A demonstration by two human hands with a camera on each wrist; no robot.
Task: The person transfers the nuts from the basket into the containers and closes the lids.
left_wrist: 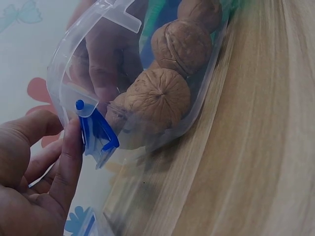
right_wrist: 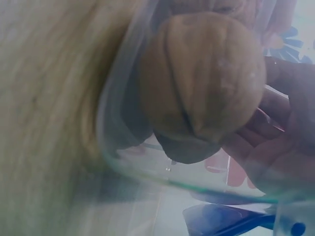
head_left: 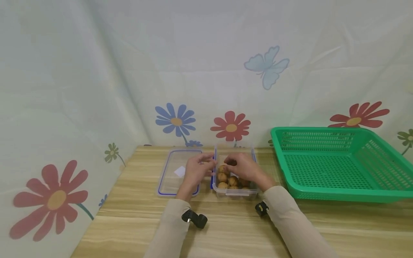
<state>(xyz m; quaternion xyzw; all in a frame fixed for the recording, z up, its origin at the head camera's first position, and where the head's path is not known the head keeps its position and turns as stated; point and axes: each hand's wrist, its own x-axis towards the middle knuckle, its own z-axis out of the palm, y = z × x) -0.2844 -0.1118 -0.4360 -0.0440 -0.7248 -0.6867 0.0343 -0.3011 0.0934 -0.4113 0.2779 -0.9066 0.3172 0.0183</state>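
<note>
A clear plastic box [head_left: 242, 191] with blue-sealed latches holds several brown walnuts [head_left: 233, 180]. My right hand [head_left: 243, 166] reaches in over its top, and its curled thumb and fingers pinch a walnut [head_left: 222, 168] near the left wall. Through the wall in the right wrist view, a large walnut [right_wrist: 204, 78] partly covers those fingertips. On the box's left side my left hand [head_left: 198, 170] touches the rim, with fingers extended. In the left wrist view its thumb meets an unlatched side clip [left_wrist: 96, 132] with a blue strip; more walnuts [left_wrist: 160, 96] show through the wall.
Left of the box lies its clear lid [head_left: 166, 175] with a blue seal and a white paper piece [head_left: 180, 171], partly behind my left hand. A green plastic basket [head_left: 322, 193] stands to the right on the wood-grain table [head_left: 135, 215]. A flowered curtain [head_left: 200, 89] hangs behind.
</note>
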